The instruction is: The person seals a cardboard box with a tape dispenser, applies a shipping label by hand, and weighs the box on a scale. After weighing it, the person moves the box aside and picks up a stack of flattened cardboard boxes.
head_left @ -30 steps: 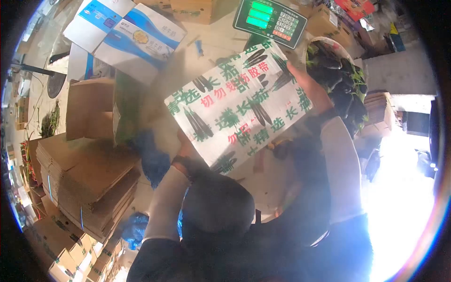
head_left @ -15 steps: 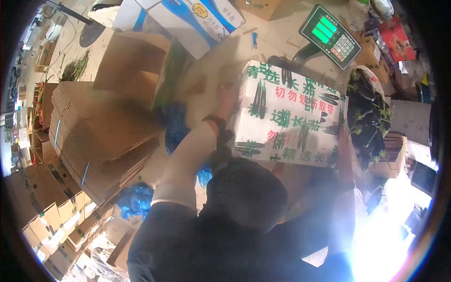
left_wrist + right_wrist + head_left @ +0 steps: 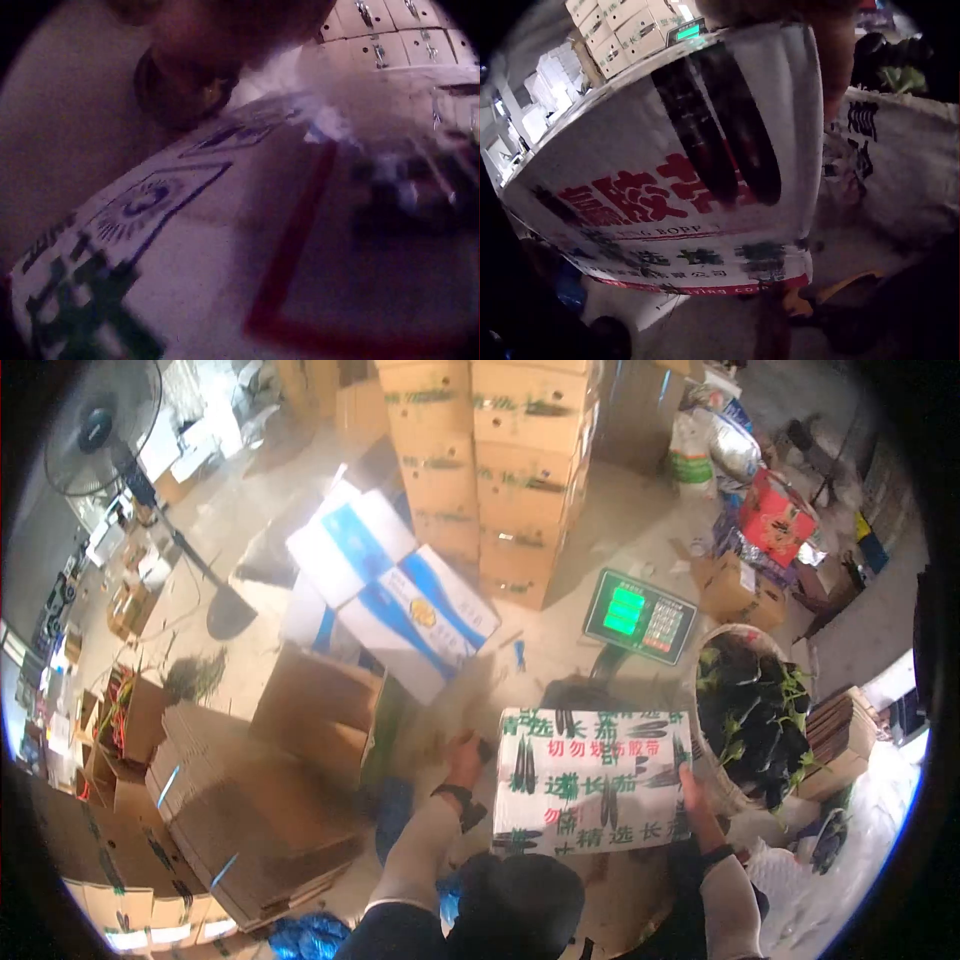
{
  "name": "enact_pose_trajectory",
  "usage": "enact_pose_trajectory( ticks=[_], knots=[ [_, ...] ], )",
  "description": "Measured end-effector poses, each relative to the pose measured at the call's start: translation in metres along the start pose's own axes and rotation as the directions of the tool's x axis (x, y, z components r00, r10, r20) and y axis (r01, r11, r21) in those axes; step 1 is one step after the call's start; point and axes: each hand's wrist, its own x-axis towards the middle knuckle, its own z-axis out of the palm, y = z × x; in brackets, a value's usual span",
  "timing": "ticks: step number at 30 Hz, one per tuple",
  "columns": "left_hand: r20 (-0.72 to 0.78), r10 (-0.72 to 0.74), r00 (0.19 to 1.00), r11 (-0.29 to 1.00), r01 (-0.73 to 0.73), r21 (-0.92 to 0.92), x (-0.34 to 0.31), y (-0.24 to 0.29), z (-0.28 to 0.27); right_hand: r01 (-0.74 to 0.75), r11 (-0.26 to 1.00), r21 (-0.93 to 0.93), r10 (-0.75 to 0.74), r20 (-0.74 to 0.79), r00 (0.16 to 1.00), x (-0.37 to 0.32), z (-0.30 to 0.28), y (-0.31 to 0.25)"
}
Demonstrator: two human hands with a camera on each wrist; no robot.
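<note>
A carton point(image 3: 595, 780) covered in white tape with green eggplant print and red lettering is in front of the person, level in the head view. At its left side is the left hand point(image 3: 465, 762), gripping it, fingertips in the shadow there. The right hand point(image 3: 702, 808) holds the opposite side, thumb near the top edge. In the right wrist view one finger point(image 3: 836, 64) runs down past the carton's corner. The left wrist view is dark and blurred, with part of a hand point(image 3: 217, 30) above the printed surface point(image 3: 180, 247).
A weighing scale's lit display point(image 3: 640, 615) stands behind the carton. To the right is a basket of eggplants point(image 3: 752, 720). Flattened cardboard point(image 3: 250, 810), an open brown box point(image 3: 315, 705) and a blue-white carton point(image 3: 415, 610) lie left. Stacked boxes point(image 3: 480, 470) and a fan point(image 3: 97, 428) stand farther back.
The carton has turned from a slant to level and moved lower in the head view, with both hands at its sides. The head view has tilted up, showing the stacked boxes and fan.
</note>
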Motion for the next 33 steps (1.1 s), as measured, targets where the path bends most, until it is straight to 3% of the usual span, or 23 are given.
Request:
enact_pose_trajectory(
  ticks=[1,3,4,5,6,7,8,10,12,14,15,17,20,22,24,25,26,27,28,30,31,32,33],
  knots=[
    [-0.070,0.031,0.997,0.998,-0.027,0.060,-0.007,0.019,-0.001,-0.097,0.993,-0.073,0.098,0.011,0.995,-0.011,0.004,-0.023],
    [-0.059,0.038,0.998,0.999,-0.039,-0.009,0.021,-0.016,-0.009,-0.204,0.936,-0.288,0.225,0.038,0.974,-0.032,0.009,-0.083],
    [-0.055,0.027,0.998,0.996,-0.031,-0.080,0.032,-0.024,-0.010,-0.196,0.941,-0.277,0.212,0.030,0.977,-0.033,0.010,-0.085],
    [-0.047,0.040,0.998,0.996,-0.044,-0.082,0.027,-0.011,-0.010,-0.134,0.915,-0.381,0.149,0.010,0.989,-0.032,0.011,-0.082],
    [-0.015,0.041,0.999,0.998,-0.041,-0.043,0.015,0.007,-0.012,-0.078,0.874,-0.480,0.087,-0.004,0.996,-0.036,0.012,-0.082],
    [0.017,0.040,0.999,0.999,-0.040,-0.004,0.002,0.025,-0.014,0.019,0.893,-0.449,-0.038,-0.032,0.999,-0.044,0.015,-0.083],
    [0.026,0.049,0.998,0.999,-0.049,-0.005,-0.008,0.042,-0.015,0.020,0.895,-0.445,-0.044,-0.043,0.998,-0.049,0.018,-0.090],
    [0.020,-0.071,0.997,0.979,0.074,-0.191,-0.027,0.071,-0.019,-0.007,0.722,-0.692,-0.042,-0.054,0.998,-0.054,0.020,-0.100],
    [0.018,-0.043,0.999,0.974,0.046,-0.222,-0.045,0.097,-0.018,-0.085,0.709,-0.700,-0.027,-0.148,0.989,-0.047,0.023,-0.090],
    [0.006,-0.024,1.000,0.965,0.025,-0.261,-0.060,0.124,-0.021,-0.048,0.653,-0.756,0.104,0.026,0.994,-0.040,0.019,-0.094],
    [0.043,-0.018,0.999,0.943,0.031,-0.331,-0.066,0.137,-0.024,-0.051,0.653,-0.756,0.102,0.021,0.995,-0.036,0.016,-0.091],
    [0.075,0.044,0.996,0.901,-0.008,-0.433,-0.065,0.152,-0.028,0.067,0.638,-0.767,0.097,0.167,0.981,-0.024,0.011,-0.081],
    [0.105,0.131,0.986,0.934,-0.087,-0.347,-0.090,0.189,-0.022,0.182,0.576,-0.797,0.111,0.298,0.948,0.011,0.006,-0.047],
    [0.165,0.167,0.972,0.914,-0.090,-0.395,-0.072,0.179,-0.027,0.480,0.391,-0.785,-0.027,0.512,0.859,0.027,-0.007,-0.068],
    [0.223,0.175,0.959,0.890,-0.058,-0.452,-0.058,0.158,-0.026,0.480,0.301,-0.824,0.192,0.546,0.816,0.025,-0.019,-0.172],
    [0.213,0.151,0.965,0.893,-0.041,-0.448,-0.054,0.151,-0.024,0.705,0.176,-0.687,0.270,0.723,0.636,0.077,-0.024,-0.167],
    [0.205,0.147,0.967,0.893,-0.041,-0.447,-0.049,0.148,-0.019,0.692,0.092,-0.716,0.153,0.697,0.700,0.086,-0.017,-0.220],
    [0.148,0.159,0.976,0.946,-0.108,-0.305,-0.050,0.144,-0.014,0.659,0.018,-0.752,0.034,0.659,0.752,0.092,-0.009,-0.275],
    [0.147,0.148,0.978,0.946,-0.097,-0.308,-0.033,0.118,-0.017,0.670,-0.170,-0.723,-0.177,0.691,0.701,0.124,0.000,-0.308],
    [0.139,0.367,0.920,0.929,-0.369,-0.007,0.021,0.058,-0.023,0.462,-0.496,-0.735,-0.504,0.677,0.536,0.155,0.021,-0.391],
    [0.157,0.234,0.959,0.972,-0.225,-0.071,0.004,0.082,-0.018,0.527,-0.361,-0.769,-0.728,0.586,0.356,0.185,0.033,-0.439],
    [0.161,0.217,0.963,0.976,-0.209,-0.068,-0.001,0.091,-0.017,0.691,0.170,-0.702,-0.862,0.234,0.450,0.163,0.052,-0.491],
    [0.126,0.278,0.952,0.953,-0.290,0.088,-0.003,0.095,-0.017,0.713,0.180,-0.677,-0.916,0.148,0.372,0.179,0.063,-0.531]
  ],
)
